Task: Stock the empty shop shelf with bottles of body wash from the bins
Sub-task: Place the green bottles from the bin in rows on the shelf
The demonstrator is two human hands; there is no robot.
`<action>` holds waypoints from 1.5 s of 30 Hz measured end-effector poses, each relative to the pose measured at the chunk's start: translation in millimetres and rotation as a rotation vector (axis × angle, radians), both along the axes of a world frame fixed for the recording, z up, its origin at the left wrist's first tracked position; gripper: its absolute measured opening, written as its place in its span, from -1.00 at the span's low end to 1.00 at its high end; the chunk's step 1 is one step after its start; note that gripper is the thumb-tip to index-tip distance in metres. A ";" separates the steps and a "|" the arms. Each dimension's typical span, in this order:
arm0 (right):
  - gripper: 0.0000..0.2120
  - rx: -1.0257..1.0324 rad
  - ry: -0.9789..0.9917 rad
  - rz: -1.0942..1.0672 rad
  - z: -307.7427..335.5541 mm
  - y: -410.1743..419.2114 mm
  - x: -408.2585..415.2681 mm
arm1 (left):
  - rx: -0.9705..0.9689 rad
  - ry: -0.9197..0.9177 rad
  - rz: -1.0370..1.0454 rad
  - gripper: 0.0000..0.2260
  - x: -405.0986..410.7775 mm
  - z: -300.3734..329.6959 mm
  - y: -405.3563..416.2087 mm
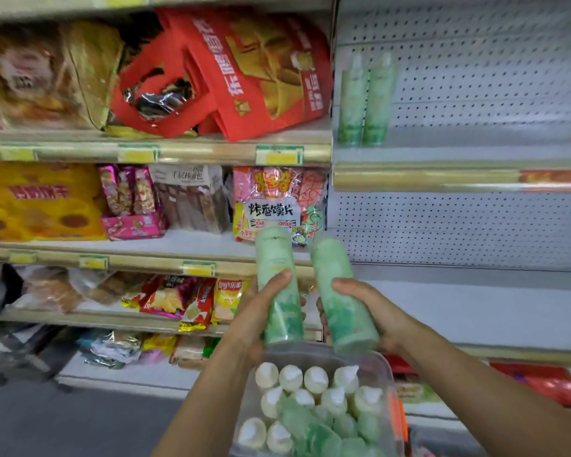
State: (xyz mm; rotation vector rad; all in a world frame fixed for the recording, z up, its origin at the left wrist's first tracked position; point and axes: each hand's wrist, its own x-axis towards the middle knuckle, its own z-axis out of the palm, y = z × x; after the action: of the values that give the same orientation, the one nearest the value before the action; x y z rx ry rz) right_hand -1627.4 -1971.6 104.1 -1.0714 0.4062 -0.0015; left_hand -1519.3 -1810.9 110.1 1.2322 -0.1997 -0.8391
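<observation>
My left hand grips a pale green body wash bottle upright, just above the bin. My right hand grips a second green bottle, tilted slightly left. Both bottles are held in front of the shelving, above a clear plastic bin packed with several more bottles, white caps up. Two green bottles stand side by side at the left end of the white upper shelf on the right.
The right shelving unit has white pegboard backs; its middle shelf holds nothing in view. The left unit is packed with snack packs, red bags on top and chips lower. A red item lies under the right shelf.
</observation>
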 end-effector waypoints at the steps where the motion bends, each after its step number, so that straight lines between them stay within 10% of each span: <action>1: -0.45 -0.022 -0.021 -0.013 6.8 -3.7 -0.4 | -0.002 -0.028 -0.005 -0.33 2.3 7.4 -2.6; 12: -0.65 -0.335 -0.195 -0.171 97.4 -76.5 -1.4 | -0.089 -0.216 -0.099 -0.63 12.8 87.9 -74.7; 19: -0.27 -0.465 -0.295 -0.433 163.0 -155.6 18.5 | -0.133 -0.324 -0.088 -0.66 16.3 123.4 -145.7; 25: -0.59 -0.519 -0.377 -0.505 204.7 -230.5 43.8 | -0.163 -0.342 -0.028 -0.56 24.9 141.1 -197.3; 38: -0.54 -0.663 -0.299 -0.362 190.6 -321.3 76.4 | -0.197 -0.341 0.059 -0.57 35.1 144.5 -257.5; 45: -0.38 -1.096 -0.038 -0.509 159.9 -305.5 74.8 | -0.205 -0.324 0.080 -0.58 38.9 145.4 -277.2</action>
State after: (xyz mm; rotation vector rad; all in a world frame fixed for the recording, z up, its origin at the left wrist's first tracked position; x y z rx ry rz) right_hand -1552.6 -2277.1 264.0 -2.0030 0.6579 -0.7712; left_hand -1480.4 -2088.1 255.5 1.1684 -0.4833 -0.5321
